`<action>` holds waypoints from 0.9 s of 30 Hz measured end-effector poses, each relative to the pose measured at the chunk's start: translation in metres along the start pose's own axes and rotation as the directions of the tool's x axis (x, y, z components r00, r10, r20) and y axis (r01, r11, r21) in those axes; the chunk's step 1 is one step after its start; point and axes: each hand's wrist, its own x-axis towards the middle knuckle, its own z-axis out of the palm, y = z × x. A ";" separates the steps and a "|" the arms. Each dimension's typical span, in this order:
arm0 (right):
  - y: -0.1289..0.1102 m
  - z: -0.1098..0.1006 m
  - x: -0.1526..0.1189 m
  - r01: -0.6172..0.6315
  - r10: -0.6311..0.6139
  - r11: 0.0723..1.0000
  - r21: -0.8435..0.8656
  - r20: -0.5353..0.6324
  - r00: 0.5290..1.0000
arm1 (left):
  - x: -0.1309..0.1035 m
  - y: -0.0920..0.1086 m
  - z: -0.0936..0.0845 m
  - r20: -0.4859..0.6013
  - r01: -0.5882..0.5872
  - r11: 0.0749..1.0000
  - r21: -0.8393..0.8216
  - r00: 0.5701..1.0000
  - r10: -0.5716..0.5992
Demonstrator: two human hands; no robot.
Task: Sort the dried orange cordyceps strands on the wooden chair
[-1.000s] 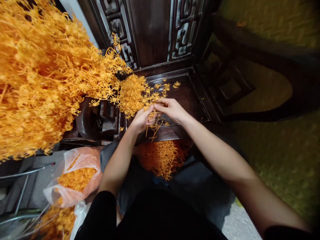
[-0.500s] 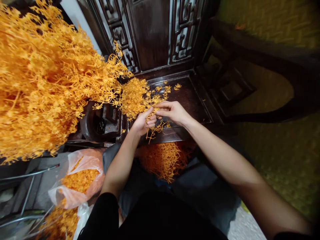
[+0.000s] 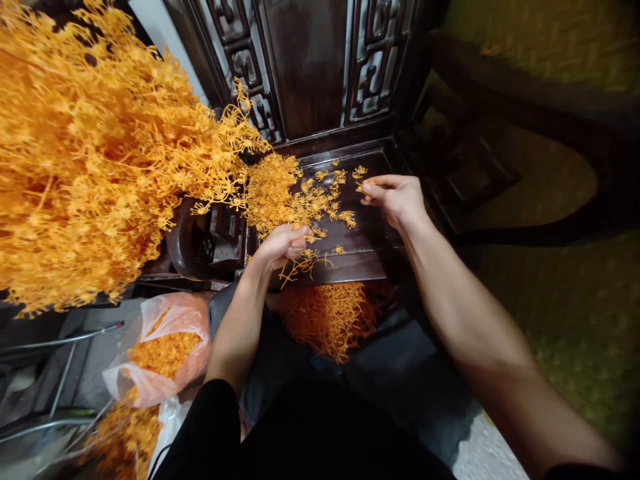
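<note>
The left hand grips a branched orange sprig over the chair seat. The right hand pinches a small picked-off piece beside the loose pile, seemingly mid-stripping; releasing it onto the pile would likely come next.

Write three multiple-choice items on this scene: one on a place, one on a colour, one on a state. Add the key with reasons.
1. Where does the small pile of loose orange pieces lie?
A. on the dark wooden seat
B. in a metal bowl
C. on a white plate

2. What colour is the branched sprig in the left hand?
A. green
B. orange
C. blue

3. How is the right hand?
A. flat on the seat
B. pinching a small orange bit in its fingertips
C. inside the plastic bag

Key: 1 A, the pile rests on the seat; 2 B, it matches the orange heap; 3 B, thumb and fingers close on the bit above the seat.
</note>
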 end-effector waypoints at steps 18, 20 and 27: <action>0.012 0.033 -0.010 -0.119 0.061 0.977 0.175 0.306 0.950 | 0.009 -0.011 -0.002 -0.211 -0.090 0.990 0.111 0.971 0.112; 0.008 0.031 -0.013 -0.135 0.065 0.970 0.203 0.320 0.945 | 0.010 -0.012 -0.003 -0.212 -0.105 0.989 0.106 0.969 0.125; 0.004 0.042 -0.032 -0.061 0.026 0.996 0.065 0.449 0.893 | 0.015 -0.013 0.005 -0.212 -0.250 0.950 0.189 0.934 0.288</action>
